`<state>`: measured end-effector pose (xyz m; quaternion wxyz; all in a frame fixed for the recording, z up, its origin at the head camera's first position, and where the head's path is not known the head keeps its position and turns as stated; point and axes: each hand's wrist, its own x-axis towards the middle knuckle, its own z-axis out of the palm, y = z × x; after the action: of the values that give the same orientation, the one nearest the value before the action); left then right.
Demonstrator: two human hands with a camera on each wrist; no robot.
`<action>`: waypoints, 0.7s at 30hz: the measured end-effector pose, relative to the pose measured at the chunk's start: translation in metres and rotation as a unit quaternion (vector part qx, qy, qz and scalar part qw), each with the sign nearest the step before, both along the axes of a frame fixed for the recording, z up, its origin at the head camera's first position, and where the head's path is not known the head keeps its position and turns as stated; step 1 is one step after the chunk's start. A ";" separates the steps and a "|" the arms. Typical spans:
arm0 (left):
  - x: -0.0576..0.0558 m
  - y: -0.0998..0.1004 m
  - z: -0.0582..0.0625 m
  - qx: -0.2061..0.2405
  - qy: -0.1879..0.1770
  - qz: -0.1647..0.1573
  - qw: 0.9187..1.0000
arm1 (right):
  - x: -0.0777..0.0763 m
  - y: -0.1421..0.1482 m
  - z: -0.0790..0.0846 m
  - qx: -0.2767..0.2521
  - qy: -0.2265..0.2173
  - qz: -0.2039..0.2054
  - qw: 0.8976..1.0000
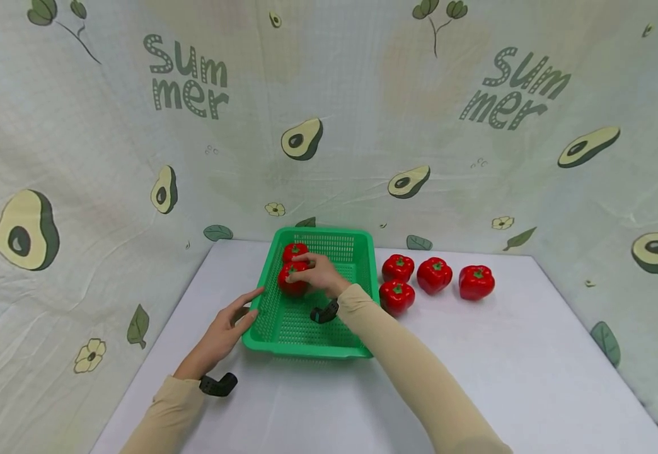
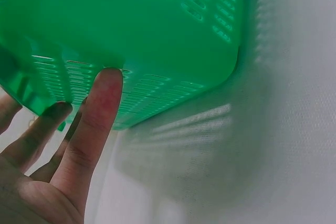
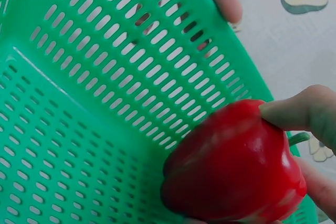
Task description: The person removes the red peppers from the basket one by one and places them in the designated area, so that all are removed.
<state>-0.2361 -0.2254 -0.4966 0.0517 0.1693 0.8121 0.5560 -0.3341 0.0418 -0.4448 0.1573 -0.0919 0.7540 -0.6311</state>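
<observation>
My right hand [image 1: 322, 275] has its thumb and fingers clamped on a red bell pepper [image 1: 292, 287], inside the green basket [image 1: 309, 349] near its left wall; I can't tell whether it touches the basket floor. My left hand [image 1: 222, 329] lies with fingers apart and extended, touching the outside of that wall and its rim. Just beyond the held pepper, a second pepper [image 1: 293, 251] sits in the basket's far left corner. Right of the basket, four more peppers [image 1: 434, 276] stand stem-up on the white worktop [image 1: 533, 372], before an avocado-print cloth [image 1: 357, 75].
</observation>
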 end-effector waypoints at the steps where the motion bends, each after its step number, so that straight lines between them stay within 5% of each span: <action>1: 0.000 0.000 0.000 0.001 0.000 0.000 1.000 | 0.000 0.000 0.001 0.000 0.002 -0.001 1.000; 21: -0.001 0.001 0.000 0.001 -0.004 0.004 1.000 | 0.005 0.006 0.016 -0.002 0.019 -0.013 1.000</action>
<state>-0.2373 -0.2241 -0.4970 0.0529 0.1641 0.8117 0.5581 -0.3290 0.0482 -0.4284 0.1347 -0.0942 0.7567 -0.6328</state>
